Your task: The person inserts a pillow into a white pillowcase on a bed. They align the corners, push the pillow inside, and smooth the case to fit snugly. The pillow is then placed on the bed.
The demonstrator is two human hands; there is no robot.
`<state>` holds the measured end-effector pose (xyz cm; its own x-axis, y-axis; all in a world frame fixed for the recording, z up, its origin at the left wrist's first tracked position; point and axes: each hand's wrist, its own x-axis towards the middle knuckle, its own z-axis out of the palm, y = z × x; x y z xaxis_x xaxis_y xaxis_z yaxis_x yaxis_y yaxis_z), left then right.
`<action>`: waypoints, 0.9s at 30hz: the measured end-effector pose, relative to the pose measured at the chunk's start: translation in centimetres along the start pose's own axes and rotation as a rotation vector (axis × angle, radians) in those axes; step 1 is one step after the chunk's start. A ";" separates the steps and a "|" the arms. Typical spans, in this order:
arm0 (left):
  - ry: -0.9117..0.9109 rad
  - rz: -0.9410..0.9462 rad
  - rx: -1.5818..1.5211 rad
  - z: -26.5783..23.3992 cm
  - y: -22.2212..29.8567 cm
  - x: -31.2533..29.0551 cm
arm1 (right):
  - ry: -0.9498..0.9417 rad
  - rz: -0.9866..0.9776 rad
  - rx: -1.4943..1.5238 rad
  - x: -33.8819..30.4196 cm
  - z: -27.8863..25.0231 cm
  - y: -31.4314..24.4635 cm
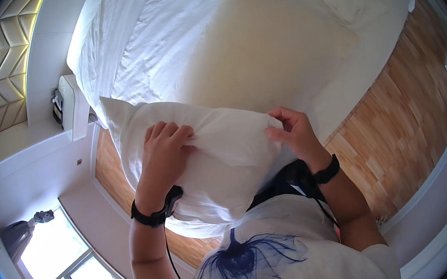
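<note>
Pillow: white, creased, soft | left hand, right hand: fingers pinching its cover

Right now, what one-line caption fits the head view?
Both hands, left and right, pinch a white pillow above a bed.

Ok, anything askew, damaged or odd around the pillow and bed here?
Nothing damaged. The bare cream pillow lies crooked across the bed, and both hands, left hand and right hand, pinch the white pillow.
</note>
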<state>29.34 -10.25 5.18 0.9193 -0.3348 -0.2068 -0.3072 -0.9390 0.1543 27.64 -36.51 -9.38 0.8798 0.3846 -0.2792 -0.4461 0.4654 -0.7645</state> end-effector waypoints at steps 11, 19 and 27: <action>-0.022 0.128 -0.201 4.6 2.9 3.6 | 0.031 -0.011 -0.100 1.7 1.4 0.7; -0.092 0.207 -0.278 7.8 2.4 6.0 | 0.255 -0.076 -0.324 1.5 -1.8 0.4; -0.153 0.173 -0.387 7.0 2.6 6.4 | 0.265 -0.094 -0.181 4.0 0.3 0.2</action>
<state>32.71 -15.35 -2.55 0.8066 -0.5191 -0.2826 -0.3117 -0.7799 0.5428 30.99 -34.68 -10.48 0.9386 0.1145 -0.3255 -0.3450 0.3304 -0.8785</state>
